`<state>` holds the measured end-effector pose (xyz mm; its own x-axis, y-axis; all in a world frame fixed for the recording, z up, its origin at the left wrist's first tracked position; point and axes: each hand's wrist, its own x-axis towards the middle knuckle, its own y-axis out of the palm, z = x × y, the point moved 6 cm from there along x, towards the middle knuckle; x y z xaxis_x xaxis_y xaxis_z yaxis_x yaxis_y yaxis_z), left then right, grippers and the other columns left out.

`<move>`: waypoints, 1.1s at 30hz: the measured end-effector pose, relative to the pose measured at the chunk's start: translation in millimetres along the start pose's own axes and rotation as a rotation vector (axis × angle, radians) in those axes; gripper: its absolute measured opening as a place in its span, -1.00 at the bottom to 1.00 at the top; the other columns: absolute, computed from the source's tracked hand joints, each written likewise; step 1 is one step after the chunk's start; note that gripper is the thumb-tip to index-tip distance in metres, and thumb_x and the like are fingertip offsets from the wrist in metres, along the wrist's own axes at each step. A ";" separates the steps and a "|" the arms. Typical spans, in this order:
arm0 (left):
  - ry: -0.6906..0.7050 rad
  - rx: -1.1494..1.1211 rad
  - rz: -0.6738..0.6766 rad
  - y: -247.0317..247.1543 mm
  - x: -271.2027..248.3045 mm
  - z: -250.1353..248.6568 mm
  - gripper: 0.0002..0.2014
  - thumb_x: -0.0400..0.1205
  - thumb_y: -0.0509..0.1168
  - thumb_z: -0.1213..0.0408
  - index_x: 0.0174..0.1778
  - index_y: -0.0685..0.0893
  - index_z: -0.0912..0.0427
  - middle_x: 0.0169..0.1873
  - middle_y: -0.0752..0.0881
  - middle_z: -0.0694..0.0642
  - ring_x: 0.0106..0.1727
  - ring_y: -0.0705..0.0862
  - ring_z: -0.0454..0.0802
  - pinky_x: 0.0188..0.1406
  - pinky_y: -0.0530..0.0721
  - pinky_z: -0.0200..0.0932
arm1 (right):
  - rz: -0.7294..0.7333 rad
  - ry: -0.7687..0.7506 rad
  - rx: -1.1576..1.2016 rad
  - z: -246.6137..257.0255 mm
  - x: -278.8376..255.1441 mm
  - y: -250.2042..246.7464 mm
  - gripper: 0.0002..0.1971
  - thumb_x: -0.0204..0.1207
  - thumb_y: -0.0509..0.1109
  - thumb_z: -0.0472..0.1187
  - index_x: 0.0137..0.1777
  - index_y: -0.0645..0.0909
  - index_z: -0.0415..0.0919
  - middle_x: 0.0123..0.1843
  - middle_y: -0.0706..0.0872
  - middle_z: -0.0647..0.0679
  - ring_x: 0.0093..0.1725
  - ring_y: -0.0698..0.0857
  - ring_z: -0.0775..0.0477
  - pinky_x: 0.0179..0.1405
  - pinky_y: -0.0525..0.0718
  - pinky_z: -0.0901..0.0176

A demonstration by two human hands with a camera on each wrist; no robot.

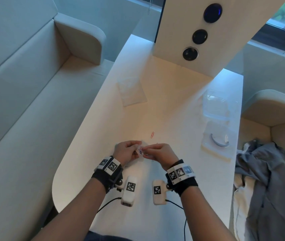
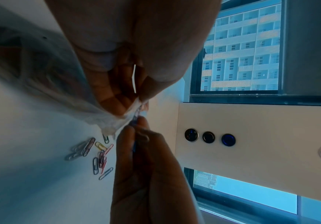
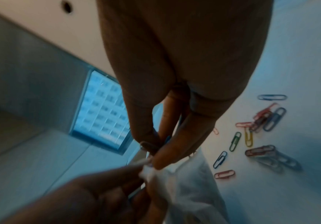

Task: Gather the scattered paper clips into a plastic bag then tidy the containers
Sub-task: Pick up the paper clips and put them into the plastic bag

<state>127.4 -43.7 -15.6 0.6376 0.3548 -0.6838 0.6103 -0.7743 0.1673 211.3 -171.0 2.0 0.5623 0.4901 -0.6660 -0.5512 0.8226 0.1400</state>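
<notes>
From the head view your hands hide the loose paper clips (image 3: 259,136) on the bench (image 1: 173,101); only one red clip (image 1: 152,134) shows above them. The right wrist view is blurred at lower left, so your left hand (image 3: 90,195) smears. The plastic bag (image 2: 46,84) runs off the left wrist view's left edge. What your right hand (image 2: 144,166) pinches is too small to name.

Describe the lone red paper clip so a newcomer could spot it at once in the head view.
Start at the long white table and find the two hands working together at its near end. Just beyond their fingertips, toward the panel with three round buttons, lies the red paper clip. It lies by itself on bare tabletop, apart from the hands.
</notes>
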 end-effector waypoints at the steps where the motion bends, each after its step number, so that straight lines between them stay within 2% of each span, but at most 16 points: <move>1: 0.005 0.003 0.004 1.7 -0.8 0.1 -0.86 0.66 0.29 0.42 -0.02 0.77 0.22 -0.26 0.76 0.20 -0.39 0.69 -0.04 -0.37 0.71 -0.26 | -0.041 -0.027 -0.070 1.3 0.6 1.6 -0.88 0.41 0.51 -0.50 -0.07 0.77 -0.53 -0.11 0.82 -0.36 -0.10 0.82 -0.17 -0.08 0.80 0.15; 4: 0.013 0.003 -0.003 3.4 -2.0 0.0 -0.84 0.67 0.28 0.45 -0.06 0.78 0.22 -0.27 0.77 0.22 -0.41 0.67 -0.04 -0.33 0.73 -0.24 | -0.185 -0.097 -0.278 3.7 8.2 -1.2 -0.97 0.41 0.55 -0.37 -0.20 0.83 -0.30 -0.20 0.84 -0.28 -0.13 0.84 -0.21 0.02 0.81 -0.03; 6: 0.018 0.012 0.002 2.8 -2.8 0.7 -0.83 0.67 0.28 0.46 -0.06 0.78 0.22 -0.24 0.77 0.26 -0.38 0.66 -0.01 -0.32 0.73 -0.23 | -0.221 -0.118 -0.415 5.9 10.4 -0.1 -0.92 0.46 0.50 -0.31 -0.15 0.84 -0.22 -0.20 0.86 -0.19 -0.14 0.85 -0.14 0.05 0.81 -0.07; 8: 0.027 0.018 0.002 2.0 -4.2 -0.2 -0.82 0.66 0.28 0.46 -0.05 0.79 0.21 -0.21 0.77 0.30 -0.35 0.65 0.02 -0.32 0.74 -0.23 | -0.246 -0.174 -0.601 14.5 6.9 2.4 -0.83 0.47 0.43 -0.35 -0.05 0.84 -0.20 -0.12 0.86 -0.11 -0.11 0.83 -0.03 0.07 0.78 0.08; 10: 0.043 0.030 -0.002 1.2 -5.3 -2.1 -0.83 0.66 0.28 0.46 -0.02 0.79 0.22 -0.21 0.77 0.30 -0.37 0.65 -0.02 -0.31 0.74 -0.26 | -0.281 -0.266 -0.731 25.0 1.0 6.7 -0.82 0.44 0.45 -0.37 -0.05 0.84 -0.19 -0.15 0.86 -0.05 -0.15 0.80 0.06 0.00 0.74 0.27; 13: 0.060 0.043 -0.011 -0.2 -6.2 -4.2 -0.83 0.67 0.28 0.45 0.00 0.79 0.22 -0.26 0.76 0.24 -0.45 0.64 -0.11 -0.33 0.71 -0.30 | -0.325 -0.349 -0.801 33.0 -5.5 14.0 -0.90 0.42 0.54 -0.28 -0.10 0.85 -0.16 -0.17 0.86 -0.04 -0.22 0.77 0.13 -0.07 0.73 0.34; 16: 0.054 0.004 -0.003 -2.1 -6.8 -5.3 -0.83 0.67 0.27 0.44 0.04 0.78 0.26 -0.26 0.77 0.21 -0.40 0.65 -0.08 -0.29 0.69 -0.27 | -0.264 -0.354 -0.927 34.1 -7.8 24.3 -0.82 0.54 0.43 -0.29 0.06 0.82 -0.18 -0.02 0.85 -0.07 -0.12 0.75 0.06 -0.01 0.65 0.36; 18: 0.054 -0.019 -0.003 -4.2 -6.8 -6.3 -0.82 0.67 0.27 0.44 0.00 0.79 0.21 -0.30 0.76 0.15 -0.41 0.65 -0.10 -0.29 0.68 -0.26 | -0.216 -0.381 -0.998 37.2 -9.4 28.8 -0.76 0.56 0.35 -0.35 0.11 0.80 -0.18 0.03 0.85 -0.11 -0.03 0.78 -0.01 0.03 0.63 0.34; 20: 0.051 -0.027 -0.002 -7.4 -5.6 -6.0 -0.80 0.67 0.27 0.43 -0.05 0.80 0.15 -0.33 0.76 0.13 -0.37 0.65 -0.07 -0.21 0.66 -0.19 | -0.204 -0.460 -0.977 43.2 -10.4 29.2 -0.77 0.52 0.38 -0.37 0.04 0.82 -0.16 -0.04 0.86 -0.08 -0.08 0.79 0.03 0.08 0.72 0.25; 22: 0.054 -0.043 0.002 -12.2 -4.6 -6.2 -0.78 0.68 0.26 0.42 -0.07 0.81 0.13 -0.38 0.75 0.09 -0.35 0.65 -0.03 -0.13 0.66 -0.12 | -0.255 -0.551 -0.905 50.4 -6.3 21.6 -0.80 0.49 0.41 -0.37 -0.04 0.84 -0.13 -0.10 0.86 -0.01 -0.16 0.77 0.13 0.03 0.75 0.24; 24: 0.050 -0.058 0.002 -18.0 -4.8 -7.9 -0.78 0.67 0.27 0.42 -0.08 0.82 0.13 -0.30 0.79 0.11 -0.31 0.69 -0.03 -0.06 0.69 -0.07 | -0.372 -0.566 -0.819 57.4 6.0 0.8 -0.76 0.52 0.36 -0.37 0.01 0.82 -0.13 -0.01 0.85 -0.01 -0.06 0.77 0.10 0.11 0.73 0.22; 26: 0.054 -0.069 0.000 -26.0 -6.0 -11.0 -0.79 0.67 0.28 0.42 -0.08 0.82 0.14 -0.11 0.81 0.21 -0.18 0.73 0.03 0.04 0.73 0.01 | -0.438 -0.480 -0.831 56.6 27.9 -22.6 -0.72 0.61 0.27 -0.35 0.20 0.75 -0.19 0.21 0.78 -0.11 0.19 0.73 -0.05 0.31 0.60 0.18; 27: 0.057 -0.080 -0.002 -30.5 -6.5 -12.2 -0.80 0.66 0.28 0.42 -0.08 0.82 0.14 -0.05 0.81 0.25 -0.09 0.74 0.08 0.09 0.72 0.06 | -0.422 -0.408 -0.886 51.2 40.6 -30.0 -0.68 0.65 0.22 -0.32 0.34 0.66 -0.23 0.34 0.70 -0.16 0.34 0.65 -0.12 0.41 0.51 0.16; 30: 0.051 -0.103 -0.006 -43.3 -7.4 -13.6 -0.80 0.64 0.30 0.41 -0.09 0.84 0.12 0.06 0.79 0.28 0.11 0.75 0.23 0.19 0.70 0.14 | -0.258 -0.261 -1.064 23.0 66.3 -28.2 -0.56 0.73 0.09 -0.21 0.58 0.38 -0.26 0.60 0.43 -0.20 0.58 0.40 -0.18 0.57 0.30 0.08; 33: 0.049 -0.119 -0.028 -53.3 -8.7 -13.3 -0.81 0.64 0.31 0.40 -0.08 0.84 0.12 0.08 0.79 0.28 0.14 0.73 0.25 0.25 0.68 0.17 | -0.075 -0.345 -1.238 -6.1 64.3 -3.8 -0.53 0.76 0.03 -0.13 0.64 0.26 -0.19 0.71 0.20 -0.18 0.67 0.21 -0.16 0.61 0.19 0.04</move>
<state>95.7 1.5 -9.1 0.6400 0.4031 -0.6542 0.6777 -0.6973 0.2333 245.7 -144.4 -45.9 0.6437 0.6562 -0.3938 -0.6094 0.1282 -0.7824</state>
